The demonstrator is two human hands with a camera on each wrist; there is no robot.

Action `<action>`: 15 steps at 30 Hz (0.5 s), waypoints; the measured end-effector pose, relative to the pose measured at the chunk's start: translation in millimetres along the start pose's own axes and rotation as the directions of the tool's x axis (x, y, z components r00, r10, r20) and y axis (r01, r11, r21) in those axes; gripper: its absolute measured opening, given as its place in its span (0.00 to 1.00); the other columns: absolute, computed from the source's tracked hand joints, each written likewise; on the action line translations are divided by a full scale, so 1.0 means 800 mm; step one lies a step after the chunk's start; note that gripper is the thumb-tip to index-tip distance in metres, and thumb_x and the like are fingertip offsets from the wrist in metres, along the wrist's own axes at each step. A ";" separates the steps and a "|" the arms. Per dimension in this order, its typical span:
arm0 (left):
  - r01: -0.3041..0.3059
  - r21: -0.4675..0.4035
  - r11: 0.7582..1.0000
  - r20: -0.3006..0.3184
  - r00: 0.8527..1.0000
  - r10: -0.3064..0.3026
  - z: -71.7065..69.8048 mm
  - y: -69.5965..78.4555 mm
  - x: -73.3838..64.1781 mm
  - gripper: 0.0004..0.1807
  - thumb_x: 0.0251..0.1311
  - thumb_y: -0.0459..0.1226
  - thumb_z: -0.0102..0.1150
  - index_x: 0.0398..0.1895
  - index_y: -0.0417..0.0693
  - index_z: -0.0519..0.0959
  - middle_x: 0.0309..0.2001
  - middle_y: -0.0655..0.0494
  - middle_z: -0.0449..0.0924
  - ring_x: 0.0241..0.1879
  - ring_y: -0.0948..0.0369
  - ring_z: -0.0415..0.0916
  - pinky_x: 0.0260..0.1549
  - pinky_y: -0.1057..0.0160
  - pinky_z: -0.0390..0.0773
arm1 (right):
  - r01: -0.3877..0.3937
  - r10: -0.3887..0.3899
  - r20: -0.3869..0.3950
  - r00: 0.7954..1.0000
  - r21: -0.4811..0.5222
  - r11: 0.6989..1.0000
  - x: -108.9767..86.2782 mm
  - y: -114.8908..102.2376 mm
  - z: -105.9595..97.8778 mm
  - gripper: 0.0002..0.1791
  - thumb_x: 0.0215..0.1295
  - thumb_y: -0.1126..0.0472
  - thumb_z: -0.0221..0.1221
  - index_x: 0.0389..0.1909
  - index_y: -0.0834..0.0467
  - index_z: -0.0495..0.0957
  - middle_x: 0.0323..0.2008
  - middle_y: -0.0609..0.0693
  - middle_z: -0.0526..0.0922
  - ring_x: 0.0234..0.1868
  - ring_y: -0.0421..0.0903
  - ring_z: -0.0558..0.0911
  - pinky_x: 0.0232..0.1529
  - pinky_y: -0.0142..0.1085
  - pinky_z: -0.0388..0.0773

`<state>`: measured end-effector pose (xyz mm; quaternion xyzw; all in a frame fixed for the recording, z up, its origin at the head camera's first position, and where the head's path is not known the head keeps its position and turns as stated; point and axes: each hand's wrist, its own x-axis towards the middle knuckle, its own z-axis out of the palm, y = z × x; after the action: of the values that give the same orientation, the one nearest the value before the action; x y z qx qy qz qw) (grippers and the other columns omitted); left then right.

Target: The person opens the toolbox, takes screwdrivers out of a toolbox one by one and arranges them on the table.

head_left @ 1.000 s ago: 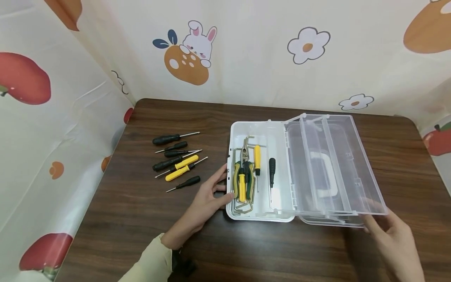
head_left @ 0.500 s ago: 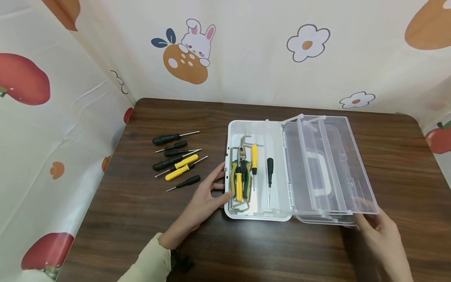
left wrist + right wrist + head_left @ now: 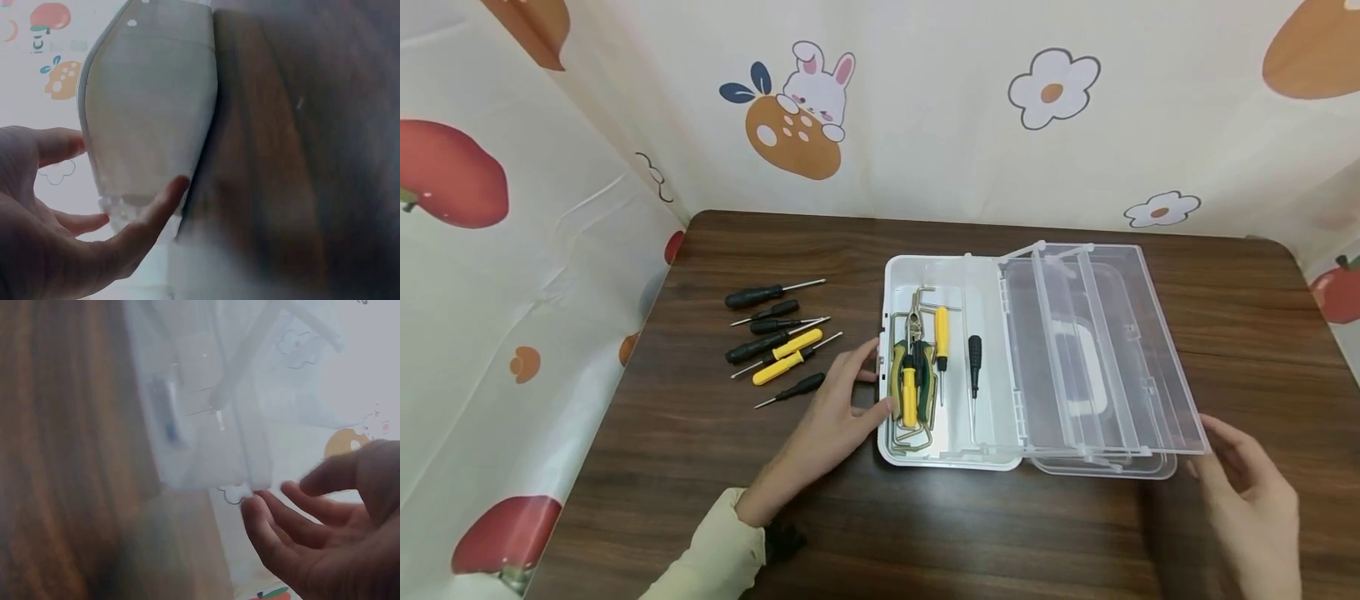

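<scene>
A white plastic toolbox (image 3: 992, 292) lies open on the table, its clear lid (image 3: 1120, 342) folded out to the right. Inside it are green-handled pliers (image 3: 927, 396), bent metal hex keys (image 3: 913, 446), two yellow-handled screwdrivers, one of them a yellow screwdriver (image 3: 942, 332), and a black screwdriver (image 3: 975, 362). My left hand (image 3: 838, 417) rests against the box's left side, thumb tip at the rim and fingers spread. Beside the lid's lower right corner, my right hand (image 3: 1247, 492) has loosely bent fingers and grips nothing; the right wrist view shows its fingertips (image 3: 253, 506) close to the lid edge.
Left of the box lie several loose screwdrivers, among them a black screwdriver (image 3: 756, 296) and a yellow-handled screwdriver (image 3: 778, 367). The dark wood table (image 3: 985, 533) ends at a patterned curtain (image 3: 925, 125) behind and on the left.
The box and its lid shifted slightly left in the first half second, then stayed put. My right hand has let go of the lid and moved right. The left hand still touches the box.
</scene>
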<state>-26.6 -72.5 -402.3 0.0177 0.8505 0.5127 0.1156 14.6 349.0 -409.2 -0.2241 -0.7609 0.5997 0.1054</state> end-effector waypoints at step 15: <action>-0.471 0.648 0.598 0.117 0.838 0.533 -0.033 0.028 0.037 0.19 0.71 0.38 0.64 0.63 0.53 0.81 0.70 0.49 0.72 0.70 0.49 0.66 0.66 0.46 0.75 | 0.160 -0.331 0.086 0.940 0.744 0.649 -0.015 -0.031 0.023 0.21 0.76 0.82 0.39 0.67 0.86 0.60 0.61 0.73 0.79 0.52 0.60 0.89 0.50 0.40 0.88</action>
<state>-63.1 -80.1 -376.2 0.2726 0.9385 0.1941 -0.0851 12.1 322.9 -388.6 0.0079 -0.4902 0.8520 0.1837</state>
